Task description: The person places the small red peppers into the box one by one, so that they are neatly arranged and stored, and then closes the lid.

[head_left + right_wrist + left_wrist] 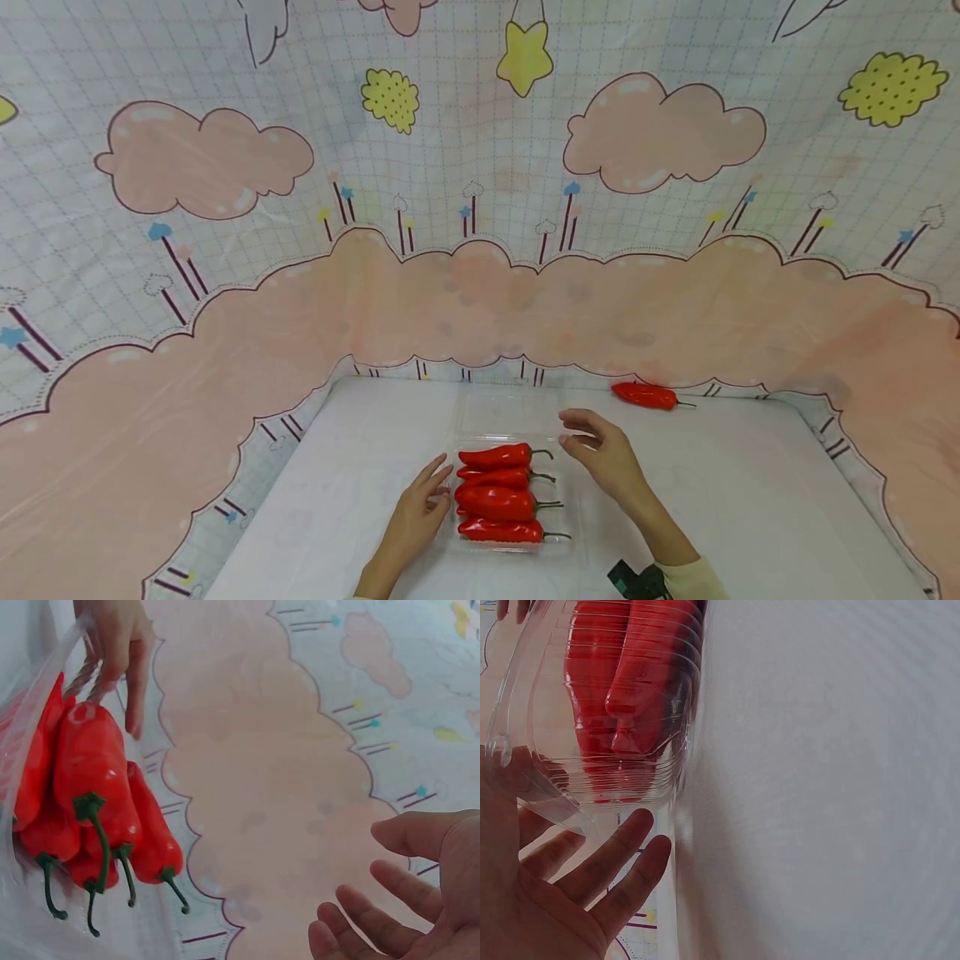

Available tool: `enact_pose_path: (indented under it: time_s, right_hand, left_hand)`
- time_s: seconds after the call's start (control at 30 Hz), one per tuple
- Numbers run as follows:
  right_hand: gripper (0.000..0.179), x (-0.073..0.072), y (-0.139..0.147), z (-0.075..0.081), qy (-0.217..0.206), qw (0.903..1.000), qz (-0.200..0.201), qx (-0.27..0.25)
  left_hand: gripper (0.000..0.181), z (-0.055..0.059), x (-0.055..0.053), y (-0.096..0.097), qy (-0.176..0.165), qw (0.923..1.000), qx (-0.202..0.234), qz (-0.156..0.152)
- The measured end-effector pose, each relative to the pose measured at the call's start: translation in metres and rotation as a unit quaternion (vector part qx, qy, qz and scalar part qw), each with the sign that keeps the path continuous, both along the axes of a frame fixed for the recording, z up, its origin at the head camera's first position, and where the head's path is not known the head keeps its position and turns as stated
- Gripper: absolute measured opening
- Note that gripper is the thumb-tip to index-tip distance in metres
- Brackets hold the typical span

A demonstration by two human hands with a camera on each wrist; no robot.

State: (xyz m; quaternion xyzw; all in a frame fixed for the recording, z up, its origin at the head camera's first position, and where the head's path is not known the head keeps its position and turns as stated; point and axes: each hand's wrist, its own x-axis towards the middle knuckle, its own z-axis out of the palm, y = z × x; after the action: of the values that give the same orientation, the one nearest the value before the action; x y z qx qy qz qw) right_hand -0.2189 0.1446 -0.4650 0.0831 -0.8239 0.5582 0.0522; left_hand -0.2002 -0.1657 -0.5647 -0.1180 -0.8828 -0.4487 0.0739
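A clear plastic box (567, 492) stands on the white tabletop with its lid (498, 414) folded back on the far side. Several glossy red peppers (497, 503) with green stems lie stacked in it, stems to the right. At the box's left side is my left hand (415, 510), fingers spread along the wall; in the left wrist view its fingertips (640, 819) come right up to the box's ribbed end. My right hand (606, 457) hovers by the far right corner, fingers loosely bent with nothing between them. In the right wrist view its palm (457, 900) is turned toward the peppers.
One more red pepper (645, 396) lies at the table's back edge, right of the lid. A dark device (637, 581) is strapped near the right wrist. Behind the white table (750, 483) hangs a patterned cloth (480, 308) with clouds and stars.
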Motion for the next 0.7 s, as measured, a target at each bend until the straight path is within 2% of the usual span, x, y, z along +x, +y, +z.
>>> enact_pose_path:
  time_s: [0.4, 0.7]
  right_hand:
    - [0.036, -0.003, 0.029, 0.008, 0.037, 0.9989, -0.023, 0.019]
    - [0.04, -0.008, 0.047, 0.003, 0.025, 0.9981, -0.043, 0.035]
  left_hand:
    - [0.045, 0.001, -0.002, 0.0, 0.01, 0.9999, 0.0, 0.003]
    - [0.045, 0.0, -0.001, 0.0, 0.006, 1.0, -0.004, 0.004]
